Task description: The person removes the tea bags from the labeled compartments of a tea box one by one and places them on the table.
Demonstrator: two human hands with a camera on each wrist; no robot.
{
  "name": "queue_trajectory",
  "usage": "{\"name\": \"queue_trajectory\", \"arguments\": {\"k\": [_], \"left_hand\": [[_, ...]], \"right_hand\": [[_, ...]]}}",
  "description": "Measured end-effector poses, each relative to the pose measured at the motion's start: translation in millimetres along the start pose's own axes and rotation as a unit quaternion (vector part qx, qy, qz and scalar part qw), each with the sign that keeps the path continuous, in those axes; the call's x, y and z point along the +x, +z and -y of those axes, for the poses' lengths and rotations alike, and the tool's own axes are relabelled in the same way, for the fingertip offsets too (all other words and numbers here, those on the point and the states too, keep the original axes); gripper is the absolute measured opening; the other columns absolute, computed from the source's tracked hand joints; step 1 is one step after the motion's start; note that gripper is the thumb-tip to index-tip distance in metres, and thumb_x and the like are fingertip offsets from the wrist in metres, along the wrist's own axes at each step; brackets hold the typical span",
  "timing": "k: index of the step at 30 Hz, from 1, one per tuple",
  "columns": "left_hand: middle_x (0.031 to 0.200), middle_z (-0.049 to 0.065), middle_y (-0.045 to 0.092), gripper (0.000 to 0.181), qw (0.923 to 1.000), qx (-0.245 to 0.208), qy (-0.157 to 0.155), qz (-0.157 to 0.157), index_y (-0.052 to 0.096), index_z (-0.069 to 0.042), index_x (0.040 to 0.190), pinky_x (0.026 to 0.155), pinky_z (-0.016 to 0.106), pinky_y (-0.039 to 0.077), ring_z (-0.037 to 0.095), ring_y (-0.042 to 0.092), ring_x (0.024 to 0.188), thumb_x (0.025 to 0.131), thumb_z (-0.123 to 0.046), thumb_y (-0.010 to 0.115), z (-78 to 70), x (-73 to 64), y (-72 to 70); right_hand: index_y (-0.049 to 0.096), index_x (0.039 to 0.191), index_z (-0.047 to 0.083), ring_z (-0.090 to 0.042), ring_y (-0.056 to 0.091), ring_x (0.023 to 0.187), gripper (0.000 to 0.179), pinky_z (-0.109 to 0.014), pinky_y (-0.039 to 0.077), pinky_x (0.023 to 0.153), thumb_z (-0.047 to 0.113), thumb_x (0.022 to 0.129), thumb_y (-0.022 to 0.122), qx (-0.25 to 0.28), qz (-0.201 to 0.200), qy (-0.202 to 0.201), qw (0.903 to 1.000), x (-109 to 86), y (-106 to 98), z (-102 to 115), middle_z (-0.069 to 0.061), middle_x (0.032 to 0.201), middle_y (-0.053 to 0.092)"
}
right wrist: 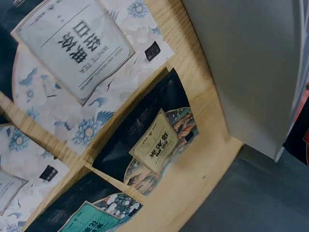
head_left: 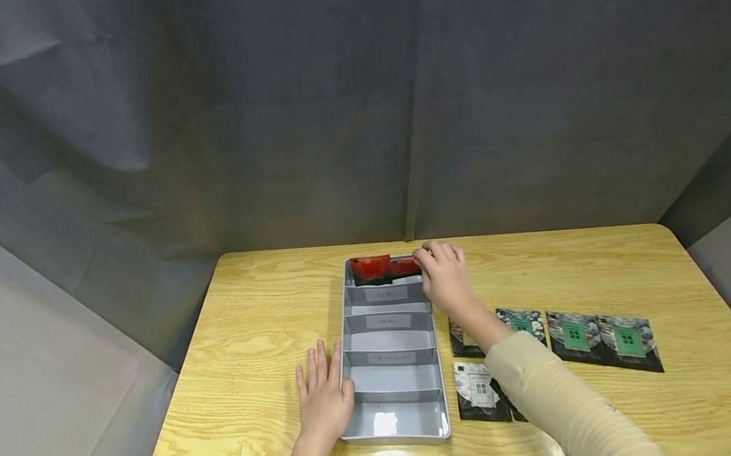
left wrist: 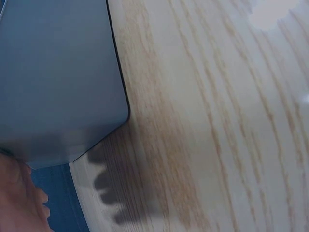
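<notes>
A long grey divided box lies lengthwise on the table, with paper labels on several of its dividers. Two red-and-black tea packets stand in its far compartment, the left one taller in view than the right one. At the box's far right corner my right hand pinches the right packet's edge, its fingertips partly hidden. My left hand lies by the box's near left side, fingers extended, thumb at the wall. In the left wrist view that hand shows beside the grey wall.
Right of the box lie several dark tea packets: green-labelled ones, a white-labelled one and a cream-labelled one, some partly under my right arm. Grey curtain hangs behind the wooden table.
</notes>
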State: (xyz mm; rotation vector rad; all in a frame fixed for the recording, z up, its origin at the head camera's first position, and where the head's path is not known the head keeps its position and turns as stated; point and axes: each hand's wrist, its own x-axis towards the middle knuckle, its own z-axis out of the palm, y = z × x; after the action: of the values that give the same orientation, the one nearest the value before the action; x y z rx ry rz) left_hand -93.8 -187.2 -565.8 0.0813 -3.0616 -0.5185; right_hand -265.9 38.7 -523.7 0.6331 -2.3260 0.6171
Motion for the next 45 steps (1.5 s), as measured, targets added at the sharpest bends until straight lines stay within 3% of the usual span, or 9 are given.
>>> {"name": "queue_trajectory", "arguments": {"k": [5, 10, 21, 29, 33, 37, 45], "left_hand": [[0.152, 0.016, 0.012, 0.058, 1.0, 0.0, 0.001, -0.001, 0.023, -0.015, 0.146, 0.109, 0.055, 0.003, 0.032, 0.005, 0.139, 0.091, -0.022, 0.037, 0.2, 0.9, -0.2], [0.152, 0.016, 0.012, 0.058, 1.0, -0.002, 0.001, 0.001, 0.023, -0.015, 0.146, 0.109, 0.055, 0.003, 0.032, 0.005, 0.139, 0.091, -0.022, 0.037, -0.9, 0.8, -0.7], [0.151, 0.017, 0.014, 0.058, 0.9998, -0.017, 0.006, -0.012, 0.024, -0.014, 0.146, 0.108, 0.056, 0.003, 0.033, 0.005, 0.139, 0.09, -0.021, 0.038, 1.3, -0.1, 1.7], [0.152, 0.016, 0.012, 0.058, 0.9999, -0.009, 0.004, -0.009, 0.023, -0.015, 0.146, 0.108, 0.055, 0.004, 0.032, 0.006, 0.139, 0.091, -0.021, 0.039, 0.8, -0.2, 1.2], [0.152, 0.014, 0.01, 0.059, 1.0, -0.006, -0.001, 0.001, 0.021, -0.016, 0.147, 0.109, 0.055, 0.003, 0.032, 0.004, 0.139, 0.091, -0.021, 0.039, 0.4, -0.4, -0.6], [0.152, 0.014, 0.009, 0.059, 1.0, -0.008, -0.003, 0.004, 0.021, -0.017, 0.147, 0.109, 0.055, 0.003, 0.032, 0.003, 0.139, 0.091, -0.021, 0.038, 0.2, -0.8, -1.2], [0.152, 0.015, 0.011, 0.058, 0.9999, -0.01, 0.002, 0.001, 0.022, -0.015, 0.147, 0.108, 0.055, 0.004, 0.032, 0.004, 0.139, 0.091, -0.021, 0.038, 1.0, -0.2, 0.7]], "right_hand": [[0.063, 0.088, 0.005, -0.033, 0.051, 0.089, 0.011, -0.051, 0.036, 0.083, 0.01, 0.089, 0.054, 0.035, -0.07, -0.005, 0.9969, -6.6, -21, 1, -0.013, 0.094, 0.056], [0.063, 0.087, 0.003, -0.035, 0.049, 0.087, 0.01, -0.055, 0.034, 0.083, 0.007, 0.088, 0.053, 0.045, -0.09, 0.002, 0.9949, -21.5, -45, -3, -0.015, 0.093, 0.055], [0.061, 0.084, 0.0, -0.038, 0.046, 0.084, 0.011, -0.058, 0.031, 0.081, -0.008, 0.077, 0.059, 0.059, -0.149, 0.036, 0.9865, -84.0, -79, -28, -0.02, 0.091, 0.052], [0.062, 0.082, -0.002, -0.042, 0.046, 0.083, 0.012, -0.061, 0.027, 0.079, -0.01, 0.074, 0.058, 0.046, -0.18, 0.105, 0.977, -125.9, -112, -48, -0.022, 0.09, 0.054], [0.06, 0.082, -0.003, -0.044, 0.044, 0.087, 0.01, -0.063, 0.023, 0.084, -0.009, 0.075, 0.056, 0.028, -0.157, 0.15, 0.9758, -146.6, -128, -60, -0.024, 0.093, 0.052], [0.058, 0.082, -0.002, -0.044, 0.042, 0.095, 0.009, -0.062, 0.019, 0.087, -0.008, 0.076, 0.054, 0.017, -0.107, 0.195, 0.9749, -166.4, -140, -71, -0.024, 0.097, 0.05], [0.06, 0.084, 0.003, -0.041, 0.038, 0.095, 0.009, -0.062, 0.014, 0.082, -0.002, 0.082, 0.052, -0.031, 0.061, 0.247, 0.9665, -199.9, -158, -93, -0.02, 0.1, 0.047]]}}
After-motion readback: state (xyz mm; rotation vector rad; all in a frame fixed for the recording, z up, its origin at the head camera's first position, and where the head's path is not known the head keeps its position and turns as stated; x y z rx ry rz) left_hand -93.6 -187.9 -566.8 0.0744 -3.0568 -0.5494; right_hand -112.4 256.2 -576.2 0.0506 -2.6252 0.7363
